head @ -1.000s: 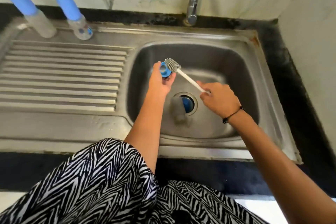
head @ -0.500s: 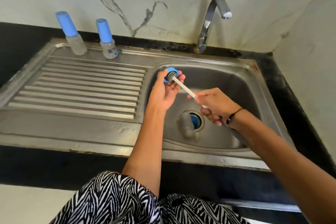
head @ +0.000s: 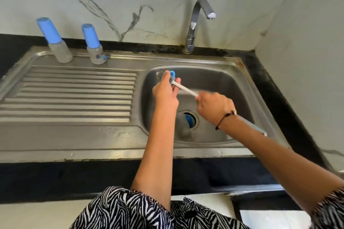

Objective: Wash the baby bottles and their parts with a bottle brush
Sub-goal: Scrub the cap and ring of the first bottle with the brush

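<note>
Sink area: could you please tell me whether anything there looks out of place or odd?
One thing: a bottle lies on its side in the basin, its blue end over the drain, where it could block draining. The tap shows no water running. The two capped bottles stand upright on the drainboard.

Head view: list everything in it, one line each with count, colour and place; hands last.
bottles: two, clear with blue caps, upright at the drainboard's back edge
blue ring: one, in the left hand
brush: one, white handle, grey bristles through the ring
sink: one, steel basin; blue part lying at its drain
tap: one, chrome, behind the basin
left hand: holds the ring
right hand: grips the brush handle
</note>
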A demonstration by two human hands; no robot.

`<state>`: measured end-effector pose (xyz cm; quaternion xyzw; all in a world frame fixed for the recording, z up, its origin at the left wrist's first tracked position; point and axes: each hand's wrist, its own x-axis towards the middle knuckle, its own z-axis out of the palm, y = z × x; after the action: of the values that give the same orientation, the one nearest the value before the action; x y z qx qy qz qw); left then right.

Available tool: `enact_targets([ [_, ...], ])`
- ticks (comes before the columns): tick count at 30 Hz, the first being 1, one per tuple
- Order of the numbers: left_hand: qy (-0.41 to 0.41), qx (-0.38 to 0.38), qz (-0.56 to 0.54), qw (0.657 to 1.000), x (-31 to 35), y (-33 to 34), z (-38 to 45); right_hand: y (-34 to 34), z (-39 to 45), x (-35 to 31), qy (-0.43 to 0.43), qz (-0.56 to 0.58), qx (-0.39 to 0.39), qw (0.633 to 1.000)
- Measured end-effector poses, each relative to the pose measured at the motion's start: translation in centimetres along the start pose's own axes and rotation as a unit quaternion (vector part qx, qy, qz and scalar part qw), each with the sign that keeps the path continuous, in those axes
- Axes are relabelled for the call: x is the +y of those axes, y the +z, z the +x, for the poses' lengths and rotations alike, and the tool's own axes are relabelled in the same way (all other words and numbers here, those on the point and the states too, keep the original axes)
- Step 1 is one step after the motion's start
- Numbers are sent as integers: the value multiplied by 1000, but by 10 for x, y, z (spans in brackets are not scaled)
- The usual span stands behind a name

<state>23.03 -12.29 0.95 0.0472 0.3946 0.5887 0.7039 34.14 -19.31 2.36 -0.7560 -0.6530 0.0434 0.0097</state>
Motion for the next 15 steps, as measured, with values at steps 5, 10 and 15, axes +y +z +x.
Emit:
enact_targets([
  [5, -10, -62, 51, 997, 11, -3, -2, 0, 4, 5, 16, 165, -21, 986],
  [10, -46, -91, -127, 987, 10, -26, 7, -7, -11, 11, -26, 255, -94, 962],
  [15, -63, -119, -213, 968, 2, -21, 1, 11, -15, 10, -39, 0, -42, 998],
])
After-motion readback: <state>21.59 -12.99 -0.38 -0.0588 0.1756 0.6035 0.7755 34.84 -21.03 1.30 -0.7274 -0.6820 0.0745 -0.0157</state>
